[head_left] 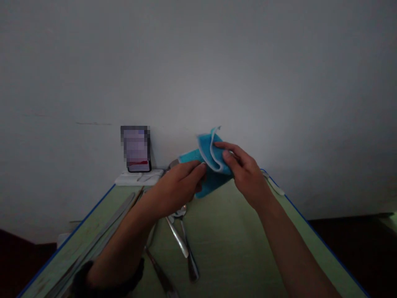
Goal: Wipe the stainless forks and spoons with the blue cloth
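A blue cloth (214, 184) with white edging is held up above the far part of the table, folded over on itself. My right hand (246, 169) is closed on its right side, thumb and fingers pinching the folds. My left hand (180, 184) is closed at the cloth's left side, its fingertips curled out of sight. A bit of shiny metal shows by the right thumb, and a grey metal piece (173, 164) sticks out behind the left hand; I cannot tell what either belongs to. Below lie a spoon (189, 252) and a metal handle (177, 238).
Another utensil handle (161, 271) lies nearer me. Long thin sticks (102, 231) run along the left side of the green table (235, 248). A phone (138, 151) leans on the wall above a white object (133, 178). A white item (274, 184) lies at the right edge.
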`<state>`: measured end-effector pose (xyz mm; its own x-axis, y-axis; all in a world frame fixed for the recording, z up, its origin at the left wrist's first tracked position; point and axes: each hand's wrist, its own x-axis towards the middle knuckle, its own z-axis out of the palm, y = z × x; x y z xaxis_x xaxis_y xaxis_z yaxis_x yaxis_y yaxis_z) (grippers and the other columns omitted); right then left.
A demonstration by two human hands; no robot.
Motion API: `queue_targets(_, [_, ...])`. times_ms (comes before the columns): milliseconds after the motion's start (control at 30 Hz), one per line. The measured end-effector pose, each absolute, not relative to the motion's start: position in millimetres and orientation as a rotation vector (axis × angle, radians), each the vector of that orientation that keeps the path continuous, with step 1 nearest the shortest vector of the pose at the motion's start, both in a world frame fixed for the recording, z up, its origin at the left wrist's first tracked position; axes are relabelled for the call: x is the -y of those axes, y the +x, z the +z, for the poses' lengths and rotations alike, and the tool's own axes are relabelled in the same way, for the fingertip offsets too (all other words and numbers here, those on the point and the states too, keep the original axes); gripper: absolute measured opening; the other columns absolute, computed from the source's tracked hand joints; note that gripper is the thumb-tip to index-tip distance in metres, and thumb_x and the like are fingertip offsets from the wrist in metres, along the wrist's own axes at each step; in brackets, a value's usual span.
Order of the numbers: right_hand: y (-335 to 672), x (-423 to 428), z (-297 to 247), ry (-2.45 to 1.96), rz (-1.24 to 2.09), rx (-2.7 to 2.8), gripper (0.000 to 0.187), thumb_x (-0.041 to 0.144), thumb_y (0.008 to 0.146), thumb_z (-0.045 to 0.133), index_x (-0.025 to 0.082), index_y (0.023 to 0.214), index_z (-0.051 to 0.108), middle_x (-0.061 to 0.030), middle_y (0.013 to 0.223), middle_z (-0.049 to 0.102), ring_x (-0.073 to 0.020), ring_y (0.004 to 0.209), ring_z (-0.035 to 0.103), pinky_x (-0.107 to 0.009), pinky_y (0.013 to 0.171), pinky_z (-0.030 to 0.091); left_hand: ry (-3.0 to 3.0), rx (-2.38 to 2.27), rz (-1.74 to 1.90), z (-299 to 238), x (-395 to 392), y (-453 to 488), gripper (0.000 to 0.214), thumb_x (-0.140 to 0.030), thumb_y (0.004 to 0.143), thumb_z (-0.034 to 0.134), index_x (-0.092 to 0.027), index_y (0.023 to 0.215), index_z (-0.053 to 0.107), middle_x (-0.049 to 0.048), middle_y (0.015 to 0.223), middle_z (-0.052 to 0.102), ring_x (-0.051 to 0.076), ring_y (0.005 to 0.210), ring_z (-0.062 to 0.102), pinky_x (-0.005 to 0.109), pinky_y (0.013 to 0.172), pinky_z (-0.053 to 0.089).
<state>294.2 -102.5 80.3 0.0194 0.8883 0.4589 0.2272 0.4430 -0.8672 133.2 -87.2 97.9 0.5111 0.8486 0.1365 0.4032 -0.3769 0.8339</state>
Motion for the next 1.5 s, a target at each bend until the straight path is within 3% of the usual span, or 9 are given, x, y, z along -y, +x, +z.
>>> queue_targets(100, [297,99,75,-1.095,0.714,1.357,0.052,0.043,0.073,0.062,0.024,0.116,0.039,-0.0004,0.078,0.065,-0.0145,0.061,0.059,-0.026,0.054,0.046,2.105,-1.002,0.643,101,92,133,0.034,-0.041,0.088,0.033,-0.018,0.067,0.046,-0.0046,0.053,0.044,0.009,0.045,0.040,0.020,0.044,0.032])
queue_targets(200, [299,98,73,-1.113,0.777,1.295,0.062,0.042,0.066,0.069,0.021,0.114,0.037,-0.0020,0.082,0.066,-0.0143,0.062,0.059,-0.025,0.054,0.047,2.232,-1.005,0.613,105,97,132,0.031,-0.040,0.089,0.034,-0.018,0.071,0.049,-0.0042,0.056,0.046,0.009,0.047,0.043,0.020,0.045,0.034])
queue_targets(333, [298,103,79,-1.195,0.518,1.447,0.027,0.042,0.077,0.057,0.017,0.085,0.057,0.0005,0.070,0.060,-0.0107,0.060,0.052,-0.022,0.054,0.041,2.265,-0.948,0.614,109,100,131,0.032,-0.038,0.089,0.035,-0.018,0.067,0.048,-0.0042,0.055,0.046,0.009,0.049,0.043,0.020,0.045,0.034])
queue_targets(533, [297,107,85,-1.303,0.208,1.521,0.037,0.040,0.086,0.042,0.016,0.059,0.047,0.0048,0.051,0.040,-0.0079,0.050,0.037,-0.022,0.048,0.028,2.214,-0.935,0.594,112,99,128,0.035,-0.037,0.089,0.034,-0.017,0.062,0.046,-0.0044,0.053,0.045,0.009,0.048,0.042,0.019,0.044,0.032])
queue_targets(767, [307,100,79,-1.188,0.617,1.675,0.027,0.037,0.078,0.056,0.017,0.096,0.053,-0.0007,0.077,0.059,-0.0132,0.066,0.053,-0.024,0.058,0.041,2.297,-0.948,0.541,112,95,127,0.033,-0.037,0.088,0.035,-0.017,0.065,0.048,-0.0044,0.055,0.044,0.009,0.050,0.042,0.019,0.045,0.032])
queue_targets(933, [303,99,79,-1.212,0.423,1.616,0.023,0.037,0.084,0.047,0.016,0.082,0.056,0.0005,0.071,0.055,-0.0119,0.066,0.048,-0.024,0.060,0.037,2.323,-0.949,0.504,108,92,124,0.036,-0.041,0.089,0.031,-0.017,0.069,0.049,-0.0041,0.056,0.045,0.009,0.050,0.042,0.019,0.045,0.031])
queue_targets(1200, [309,98,81,-1.419,0.206,1.366,0.043,0.049,0.085,0.039,0.017,0.056,0.043,0.0044,0.051,0.037,-0.0095,0.051,0.035,-0.024,0.047,0.025,2.363,-0.900,0.460,117,94,106,0.035,-0.044,0.090,0.031,-0.017,0.080,0.051,-0.0043,0.063,0.048,0.008,0.055,0.044,0.018,0.050,0.034])
queue_targets(1400, [316,98,78,-1.244,0.412,1.450,0.036,0.049,0.074,0.058,0.018,0.091,0.055,-0.0017,0.081,0.059,-0.0154,0.072,0.053,-0.026,0.065,0.041,2.457,-0.918,0.402,109,92,114,0.034,-0.045,0.089,0.032,-0.017,0.088,0.051,-0.0020,0.069,0.052,0.012,0.061,0.049,0.022,0.056,0.038])
queue_targets(1500, [318,99,78,-1.212,0.440,1.399,0.033,0.048,0.075,0.056,0.017,0.086,0.056,-0.0003,0.075,0.057,-0.0139,0.067,0.051,-0.026,0.062,0.041,2.457,-0.897,0.400,108,92,116,0.033,-0.044,0.089,0.032,-0.017,0.092,0.052,-0.0016,0.072,0.052,0.012,0.063,0.050,0.022,0.058,0.038])
